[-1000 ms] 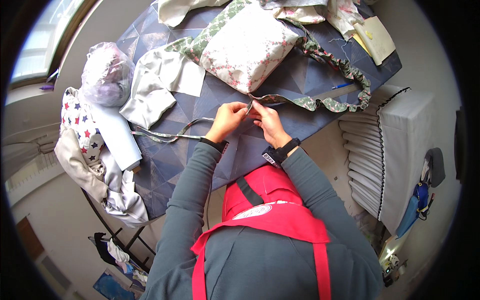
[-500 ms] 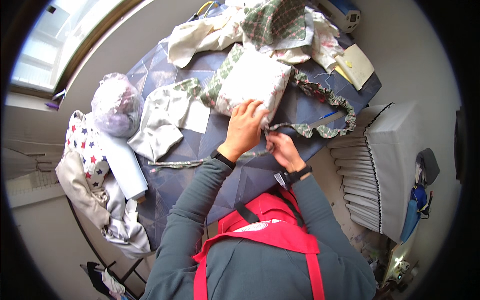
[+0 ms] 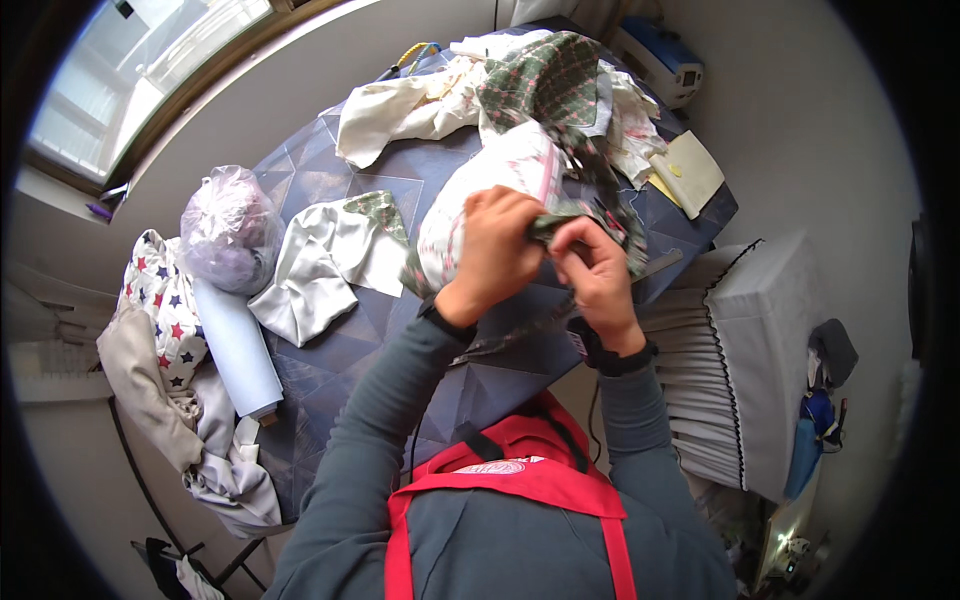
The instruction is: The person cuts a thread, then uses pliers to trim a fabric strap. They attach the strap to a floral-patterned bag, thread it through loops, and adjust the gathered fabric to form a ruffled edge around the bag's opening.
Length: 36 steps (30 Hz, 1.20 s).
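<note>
A stuffed-looking white cloth piece with a pink print (image 3: pixel 465 190) is raised and tilted over the table. My left hand (image 3: pixel 495 245) is closed on its near edge, where green patterned fabric bunches up. Close beside it, my right hand (image 3: pixel 600 275) pinches a green floral fabric strip (image 3: pixel 552 222) between thumb and fingers. The strip's ruffled length trails behind my right hand, blurred. Below the hands hangs a thin dark tie (image 3: pixel 515 335), also smeared by motion. My fingertips partly hide the point where strip and cloth meet.
Grey-white cloth (image 3: pixel 325 265) lies left on the blue patterned table (image 3: pixel 385 345). Beyond it are a plastic bag of fabric (image 3: pixel 230 230), a pale blue roll (image 3: pixel 237 345) and star-print cloth (image 3: pixel 160 300). Fabrics (image 3: pixel 545 80) pile at the back; a ruler (image 3: pixel 660 263) and notepad (image 3: pixel 690 175) lie right.
Both hands have lifted the white cloth and strip off the table and tilted them. My right hand has moved up and right; the ruffled loop has swung in from the right.
</note>
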### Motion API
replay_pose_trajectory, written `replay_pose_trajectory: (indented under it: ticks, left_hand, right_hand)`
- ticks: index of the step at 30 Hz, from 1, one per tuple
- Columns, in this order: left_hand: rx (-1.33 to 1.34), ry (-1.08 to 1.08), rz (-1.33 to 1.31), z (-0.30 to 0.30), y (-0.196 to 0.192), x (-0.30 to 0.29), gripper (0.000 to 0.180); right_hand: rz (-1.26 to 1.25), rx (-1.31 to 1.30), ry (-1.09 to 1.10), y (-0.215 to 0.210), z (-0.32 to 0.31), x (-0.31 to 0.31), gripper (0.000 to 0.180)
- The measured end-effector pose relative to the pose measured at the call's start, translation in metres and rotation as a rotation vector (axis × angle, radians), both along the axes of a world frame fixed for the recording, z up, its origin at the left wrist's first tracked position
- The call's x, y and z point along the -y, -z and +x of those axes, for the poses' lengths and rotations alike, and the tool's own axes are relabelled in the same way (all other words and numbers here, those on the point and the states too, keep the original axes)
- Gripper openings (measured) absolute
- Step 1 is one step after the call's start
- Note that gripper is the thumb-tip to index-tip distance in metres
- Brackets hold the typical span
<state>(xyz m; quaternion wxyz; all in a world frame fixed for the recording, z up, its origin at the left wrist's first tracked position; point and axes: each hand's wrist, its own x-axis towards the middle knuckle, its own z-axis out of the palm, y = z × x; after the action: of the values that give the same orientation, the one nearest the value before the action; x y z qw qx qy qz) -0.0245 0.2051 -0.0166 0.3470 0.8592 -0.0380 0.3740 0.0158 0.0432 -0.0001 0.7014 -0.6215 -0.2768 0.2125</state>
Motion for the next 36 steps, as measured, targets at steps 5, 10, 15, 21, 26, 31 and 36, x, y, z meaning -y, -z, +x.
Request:
replay_pose_trajectory:
  ticks: [5, 10, 15, 21, 26, 31, 36]
  left_hand:
    - [0.17, -0.406, -0.29, -0.079, -0.007, 0.005, 0.046]
    - [-0.239, 0.168, -0.986, -0.124, 0.014, -0.006, 0.094]
    - [-0.224, 0.61, -1.303, -0.135, -0.01, -0.027, 0.09]
    - [-0.025, 0.579, -1.047, -0.112, -0.084, -0.064, 0.072]
    - [0.226, 0.66, -0.938, -0.104, -0.133, -0.085, 0.065]
    - [0.463, 0.451, -0.873, -0.131, -0.121, -0.164, 0.062]
    - [-0.072, -0.362, -0.969, -0.146, -0.073, -0.197, 0.059]
  right_hand:
    - [0.024, 0.106, -0.145, -0.013, -0.055, -0.044, 0.018]
    - [-0.148, -0.138, -0.109, 0.005, -0.097, -0.024, 0.017]
    - [-0.233, -0.184, -0.176, 0.01, -0.109, 0.001, 0.012]
    - [-0.124, -0.076, -0.01, 0.003, -0.094, -0.018, 0.01]
    - [0.054, -0.106, -0.026, 0.005, -0.082, -0.039, 0.01]
    - [0.009, -0.208, -0.157, 0.009, -0.084, -0.04, 0.008]
    - [0.018, -0.5, -0.397, 0.01, -0.092, -0.042, 0.013]
